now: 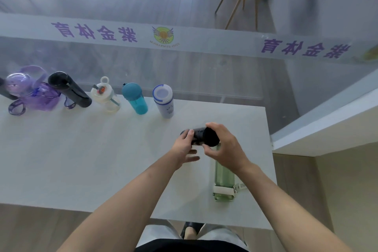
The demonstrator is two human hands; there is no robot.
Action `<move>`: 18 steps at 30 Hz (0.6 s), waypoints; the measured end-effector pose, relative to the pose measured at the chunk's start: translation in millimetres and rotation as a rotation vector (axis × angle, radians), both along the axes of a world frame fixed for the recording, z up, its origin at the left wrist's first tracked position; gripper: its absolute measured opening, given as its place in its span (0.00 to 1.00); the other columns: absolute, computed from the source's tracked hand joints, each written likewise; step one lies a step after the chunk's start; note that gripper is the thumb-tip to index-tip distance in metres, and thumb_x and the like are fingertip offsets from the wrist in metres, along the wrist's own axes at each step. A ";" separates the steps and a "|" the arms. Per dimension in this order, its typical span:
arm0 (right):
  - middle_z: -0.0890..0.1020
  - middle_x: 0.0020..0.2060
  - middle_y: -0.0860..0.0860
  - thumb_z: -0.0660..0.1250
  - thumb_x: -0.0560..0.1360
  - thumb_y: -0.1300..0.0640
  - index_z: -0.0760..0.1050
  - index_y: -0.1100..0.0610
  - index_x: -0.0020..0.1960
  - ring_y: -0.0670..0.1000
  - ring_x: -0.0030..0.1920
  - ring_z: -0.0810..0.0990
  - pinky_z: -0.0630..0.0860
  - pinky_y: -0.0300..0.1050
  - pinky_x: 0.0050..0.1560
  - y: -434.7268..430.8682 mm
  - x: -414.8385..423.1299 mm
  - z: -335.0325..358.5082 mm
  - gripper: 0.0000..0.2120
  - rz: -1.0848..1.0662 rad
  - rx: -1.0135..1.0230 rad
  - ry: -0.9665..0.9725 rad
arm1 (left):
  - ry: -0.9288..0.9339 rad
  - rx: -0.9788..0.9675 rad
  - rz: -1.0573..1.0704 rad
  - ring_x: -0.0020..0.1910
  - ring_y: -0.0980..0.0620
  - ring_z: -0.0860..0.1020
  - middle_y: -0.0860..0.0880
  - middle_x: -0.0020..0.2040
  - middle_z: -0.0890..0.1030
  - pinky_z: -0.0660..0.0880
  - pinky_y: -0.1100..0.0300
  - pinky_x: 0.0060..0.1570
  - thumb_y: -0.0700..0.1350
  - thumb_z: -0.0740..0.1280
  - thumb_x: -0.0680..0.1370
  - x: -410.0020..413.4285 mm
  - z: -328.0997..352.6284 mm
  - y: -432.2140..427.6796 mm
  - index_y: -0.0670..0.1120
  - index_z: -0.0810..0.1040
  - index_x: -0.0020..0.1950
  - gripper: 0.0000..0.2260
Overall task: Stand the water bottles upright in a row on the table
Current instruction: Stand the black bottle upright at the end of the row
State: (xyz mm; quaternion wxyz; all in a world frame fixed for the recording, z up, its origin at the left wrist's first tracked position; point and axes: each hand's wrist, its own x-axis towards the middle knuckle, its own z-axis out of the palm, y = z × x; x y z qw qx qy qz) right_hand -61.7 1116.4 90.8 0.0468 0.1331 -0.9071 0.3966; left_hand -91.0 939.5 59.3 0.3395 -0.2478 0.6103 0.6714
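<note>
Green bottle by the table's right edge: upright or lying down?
Lying down. The green bottle rests lengthwise on the table, its far end hidden behind the right hand, which grips a dark bottle.

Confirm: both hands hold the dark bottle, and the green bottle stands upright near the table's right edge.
Wrong in one detail: the head view shows the green bottle lying on its side near the right edge of the table. The left hand and right hand do hold the dark bottle.
</note>
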 end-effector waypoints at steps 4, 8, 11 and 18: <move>0.79 0.62 0.52 0.76 0.70 0.56 0.74 0.58 0.70 0.52 0.61 0.78 0.75 0.44 0.63 -17.3 -31.6 3.8 0.29 -0.063 0.018 0.006 | 0.130 -0.311 -0.162 0.63 0.45 0.76 0.52 0.69 0.75 0.82 0.47 0.53 0.62 0.58 0.83 -3.7 -10.6 -20.9 0.62 0.69 0.75 0.20; 0.79 0.60 0.52 0.76 0.71 0.56 0.72 0.56 0.71 0.52 0.60 0.76 0.73 0.46 0.64 -37.2 -56.0 3.5 0.30 -0.083 -0.012 -0.059 | 0.354 -0.687 -0.475 0.73 0.44 0.70 0.46 0.76 0.70 0.69 0.52 0.67 0.61 0.58 0.84 -7.9 -27.2 -46.9 0.57 0.60 0.82 0.26; 0.78 0.58 0.50 0.76 0.70 0.56 0.69 0.50 0.73 0.51 0.57 0.76 0.75 0.50 0.60 -42.9 -61.1 -4.3 0.34 -0.019 -0.017 -0.102 | 0.428 -0.858 -0.673 0.77 0.42 0.63 0.45 0.80 0.62 0.67 0.46 0.71 0.61 0.57 0.84 -4.8 -34.3 -65.8 0.59 0.55 0.82 0.27; 0.76 0.64 0.43 0.81 0.69 0.55 0.61 0.46 0.78 0.47 0.57 0.77 0.76 0.43 0.58 -61.3 -54.0 -21.7 0.44 -0.046 -0.074 -0.129 | 0.389 -0.982 -0.847 0.81 0.42 0.52 0.45 0.84 0.50 0.65 0.43 0.72 0.61 0.60 0.83 1.0 -64.7 -86.9 0.61 0.52 0.82 0.30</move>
